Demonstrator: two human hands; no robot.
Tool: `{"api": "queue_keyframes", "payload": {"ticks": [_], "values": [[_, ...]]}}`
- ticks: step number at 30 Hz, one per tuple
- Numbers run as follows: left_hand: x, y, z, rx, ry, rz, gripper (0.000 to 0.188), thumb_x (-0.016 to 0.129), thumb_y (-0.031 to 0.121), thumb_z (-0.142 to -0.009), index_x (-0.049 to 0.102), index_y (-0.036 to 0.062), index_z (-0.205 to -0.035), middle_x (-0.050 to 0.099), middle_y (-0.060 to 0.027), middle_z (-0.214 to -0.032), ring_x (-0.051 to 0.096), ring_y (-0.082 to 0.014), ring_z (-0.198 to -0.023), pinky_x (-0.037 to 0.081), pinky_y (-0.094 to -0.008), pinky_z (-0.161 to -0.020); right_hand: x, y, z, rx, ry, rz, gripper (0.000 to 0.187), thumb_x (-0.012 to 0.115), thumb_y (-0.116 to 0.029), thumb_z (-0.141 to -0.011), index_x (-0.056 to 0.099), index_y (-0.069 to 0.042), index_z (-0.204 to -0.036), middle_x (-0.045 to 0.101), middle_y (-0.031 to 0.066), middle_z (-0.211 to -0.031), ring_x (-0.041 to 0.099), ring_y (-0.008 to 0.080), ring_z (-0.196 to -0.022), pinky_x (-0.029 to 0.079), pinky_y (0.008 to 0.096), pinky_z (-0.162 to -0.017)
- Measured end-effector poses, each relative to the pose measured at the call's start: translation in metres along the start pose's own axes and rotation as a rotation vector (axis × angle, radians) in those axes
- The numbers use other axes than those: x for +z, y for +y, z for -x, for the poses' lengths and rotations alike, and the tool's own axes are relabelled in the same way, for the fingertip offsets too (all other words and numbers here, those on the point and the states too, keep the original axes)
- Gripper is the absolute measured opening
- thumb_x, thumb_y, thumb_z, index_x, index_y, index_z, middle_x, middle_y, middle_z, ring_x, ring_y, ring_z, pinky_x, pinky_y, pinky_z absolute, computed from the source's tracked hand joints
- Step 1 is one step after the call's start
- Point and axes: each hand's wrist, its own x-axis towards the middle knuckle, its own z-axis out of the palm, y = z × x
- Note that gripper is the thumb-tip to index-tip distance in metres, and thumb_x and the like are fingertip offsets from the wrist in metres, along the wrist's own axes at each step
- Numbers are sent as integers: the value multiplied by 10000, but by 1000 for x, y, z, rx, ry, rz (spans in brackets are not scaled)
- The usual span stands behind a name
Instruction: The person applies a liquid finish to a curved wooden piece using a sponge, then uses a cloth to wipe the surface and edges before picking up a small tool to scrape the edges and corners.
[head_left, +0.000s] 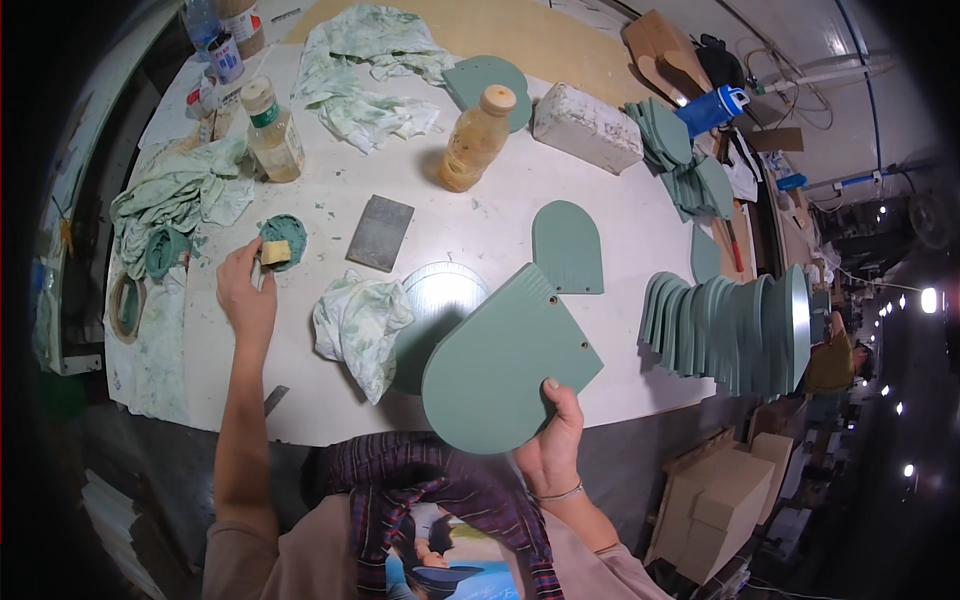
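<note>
Right fingers point(564, 402) mostly behind held panel point(505, 375)

Left hand point(246, 290) extended far left, closure unclear from here; right hand point(553, 445) nearer, gripping, thumb point(563, 400) uppermost.

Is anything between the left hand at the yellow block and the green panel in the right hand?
Yes: a crumpled cloth lies on the table between the left hand and the green panel; another rounded green piece lies there, partly hidden by it.
</note>
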Motion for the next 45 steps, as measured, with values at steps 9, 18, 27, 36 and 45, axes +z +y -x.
{"api": "queue_keyframes", "payload": {"ticks": [9, 18, 27, 36, 45], "values": [[3, 12, -14, 172, -65, 96, 475, 715, -17, -702, 639, 88, -1159, 624, -84, -1078, 550, -297, -1042, 431, -400, -894, 5, -2, 1, 89, 12, -37, 418, 536, -129, -868, 518, -8, -1267, 600, 119, -1210, 587, 266, -1099, 459, 408, -998], [-21, 43, -12, 71, -8, 257, 342, 693, 10, -806, 647, 44, -1143, 639, -80, -1031, 573, -224, -974, 453, -323, -833, -2, -3, -2, -28, -1, 6, 416, 547, -122, -862, 522, -7, -1260, 606, 115, -1191, 589, 261, -1093, 465, 402, -989], [-65, 98, 4, -440, -329, 1053, 344, 639, -19, -862, 583, -75, -1197, 643, -96, -1038, 605, -130, -944, 477, -242, -850, 11, -8, 3, -131, -21, 99, 447, 550, -120, -868, 486, 2, -1293, 582, 118, -1219, 590, 256, -1093, 470, 390, -990], [-84, 151, 34, -588, -943, 1611, 366, 608, 42, -880, 550, -77, -1221, 628, -116, -1092, 614, -165, -980, 502, -298, -883, 15, -20, 7, -67, -2, 64, 440, 526, -111, -878, 480, 6, -1299, 588, 139, -1215, 588, 266, -1103, 479, 401, -985], [-95, 161, 36, -367, -882, 1442, 424, 638, -32, -821, 544, -50, -1233, 612, -110, -1098, 603, -171, -996, 482, -296, -923, 14, -27, 9, -66, -54, 41, 441, 523, -111, -874, 481, 24, -1291, 595, 152, -1200, 607, 269, -1071, 495, 398, -957]]}}
